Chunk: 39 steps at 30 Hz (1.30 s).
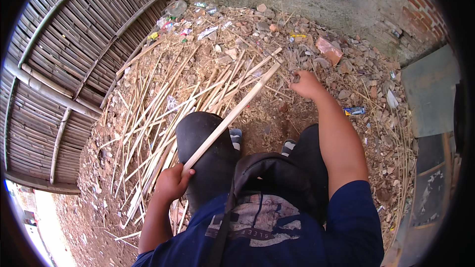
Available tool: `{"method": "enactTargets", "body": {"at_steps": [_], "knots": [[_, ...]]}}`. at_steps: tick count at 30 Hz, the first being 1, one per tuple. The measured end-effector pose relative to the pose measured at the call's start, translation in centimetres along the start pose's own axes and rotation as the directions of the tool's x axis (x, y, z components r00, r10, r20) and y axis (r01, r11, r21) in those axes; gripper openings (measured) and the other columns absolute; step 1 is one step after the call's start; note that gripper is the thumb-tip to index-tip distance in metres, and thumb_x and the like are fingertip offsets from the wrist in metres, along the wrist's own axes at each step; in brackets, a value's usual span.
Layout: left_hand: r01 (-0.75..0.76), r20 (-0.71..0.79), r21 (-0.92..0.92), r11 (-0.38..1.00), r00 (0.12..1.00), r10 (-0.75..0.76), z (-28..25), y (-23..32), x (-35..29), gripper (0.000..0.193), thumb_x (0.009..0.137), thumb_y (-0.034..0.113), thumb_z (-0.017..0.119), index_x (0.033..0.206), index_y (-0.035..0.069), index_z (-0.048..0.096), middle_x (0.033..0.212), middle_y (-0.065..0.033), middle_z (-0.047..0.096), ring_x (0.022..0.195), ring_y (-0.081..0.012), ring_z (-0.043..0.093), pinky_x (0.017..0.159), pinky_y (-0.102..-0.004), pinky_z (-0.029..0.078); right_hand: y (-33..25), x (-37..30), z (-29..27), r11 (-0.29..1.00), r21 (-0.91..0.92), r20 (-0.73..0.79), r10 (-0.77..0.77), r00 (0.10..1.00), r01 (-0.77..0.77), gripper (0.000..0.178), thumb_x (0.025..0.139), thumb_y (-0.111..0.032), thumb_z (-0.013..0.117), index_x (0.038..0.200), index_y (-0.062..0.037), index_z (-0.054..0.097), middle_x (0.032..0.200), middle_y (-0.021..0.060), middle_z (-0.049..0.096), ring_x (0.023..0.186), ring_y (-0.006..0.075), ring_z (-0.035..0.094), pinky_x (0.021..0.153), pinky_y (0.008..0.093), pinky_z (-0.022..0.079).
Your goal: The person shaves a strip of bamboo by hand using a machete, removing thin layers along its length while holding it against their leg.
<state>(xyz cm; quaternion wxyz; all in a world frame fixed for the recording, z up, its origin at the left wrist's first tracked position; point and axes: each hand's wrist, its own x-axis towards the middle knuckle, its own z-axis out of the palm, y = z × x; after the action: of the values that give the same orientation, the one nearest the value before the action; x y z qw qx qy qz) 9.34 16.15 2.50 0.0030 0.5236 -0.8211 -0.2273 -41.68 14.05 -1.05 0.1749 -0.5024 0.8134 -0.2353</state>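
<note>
My left hand [170, 183] is closed around the near end of a long, pale split-bamboo strip [232, 116]. The strip slants up and to the right across my left knee, its far end close to my right hand. My right hand [306, 85] is stretched forward with its fingers curled. A small dark thing [296, 77] shows at those fingers, too little of it visible to name. On the ground left of my knees lies a loose pile of similar bamboo strips [148, 133].
A woven bamboo wall [74, 34] rises on the left, and a worn brick wall [307, 0] stands ahead. Rubble, litter and a reddish brick chunk [329, 51] cover the far ground. Grey panels [430, 94] lean at the right. A dark bag [269, 170] rests against my lap.
</note>
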Motion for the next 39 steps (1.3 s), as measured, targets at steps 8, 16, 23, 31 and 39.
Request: {"method": "enactTargets", "body": {"at_steps": [8, 16, 23, 31, 39], "knots": [[-0.041, -0.041, -0.01, 0.999, 0.998, 0.04, 0.8, -0.5, 0.3, 0.044, 0.097, 0.041, 0.064, 0.079, 0.002, 0.055, 0.07, -0.0242, 0.062, 0.073, -0.0466, 0.063, 0.066, -0.0534, 0.047, -7.0, -3.9, -0.6, 0.893, -0.313, 0.309, -0.226, 0.924, 0.323, 0.033, 0.079, -0.022, 0.07, 0.11, -0.0103, 0.071, 0.09, 0.0115, 0.073, 0.088, 0.0288, 0.072, 0.081, 0.0438, 0.056], [-0.091, -0.093, -0.009, 0.996, 0.992, 0.09, 0.8, -0.7, -0.2, 0.044, 0.097, 0.04, 0.063, 0.077, 0.002, 0.054, 0.067, -0.0238, 0.06, 0.069, -0.0469, 0.061, 0.063, -0.0533, 0.046, 1.5, 0.6, -0.6, 0.995, 0.067, 0.025, 0.074, 0.997, -0.076, 0.063, 0.079, -0.034, 0.078, 0.129, 0.0008, 0.064, 0.118, 0.0227, 0.069, 0.108, 0.0346, 0.068, 0.094, 0.0414, 0.053], [-0.044, -0.113, 0.027, 0.999, 0.992, 0.047, 0.3, 0.8, -1.1, 0.035, 0.096, 0.033, 0.065, 0.084, 0.002, 0.055, 0.067, -0.024, 0.062, 0.068, -0.0461, 0.064, 0.062, -0.0533, 0.047, -0.4, -1.4, -1.8, 0.993, 0.068, -0.066, -0.092, 0.994, 0.096, 0.045, 0.079, -0.037, 0.079, 0.109, -0.0047, 0.071, 0.096, 0.0174, 0.071, 0.091, 0.0323, 0.069, 0.08, 0.0432, 0.053], [-0.014, -0.302, 0.057, 0.998, 0.953, 0.031, 0.6, -0.5, -2.5, 0.032, 0.098, 0.026, 0.063, 0.077, 0.004, 0.054, 0.064, -0.0214, 0.06, 0.062, -0.0454, 0.06, 0.056, -0.0535, 0.045, -3.2, -2.3, -1.9, 0.976, -0.119, 0.088, -0.173, 0.981, 0.182, 0.032, 0.078, -0.034, 0.077, 0.098, -0.0095, 0.071, 0.085, 0.0128, 0.069, 0.081, 0.0303, 0.068, 0.074, 0.0443, 0.053], [0.001, -0.323, 0.083, 0.997, 0.946, 0.026, 1.0, -0.8, -2.6, 0.032, 0.101, 0.028, 0.058, 0.079, 0.005, 0.055, 0.064, -0.0213, 0.06, 0.063, -0.0449, 0.06, 0.056, -0.0543, 0.043, -3.3, -2.3, -1.6, 0.985, -0.094, 0.014, -0.145, 0.989, 0.146, 0.029, 0.079, -0.026, 0.077, 0.099, -0.0072, 0.07, 0.084, 0.0163, 0.068, 0.082, 0.0345, 0.068, 0.072, 0.0453, 0.052]]}}
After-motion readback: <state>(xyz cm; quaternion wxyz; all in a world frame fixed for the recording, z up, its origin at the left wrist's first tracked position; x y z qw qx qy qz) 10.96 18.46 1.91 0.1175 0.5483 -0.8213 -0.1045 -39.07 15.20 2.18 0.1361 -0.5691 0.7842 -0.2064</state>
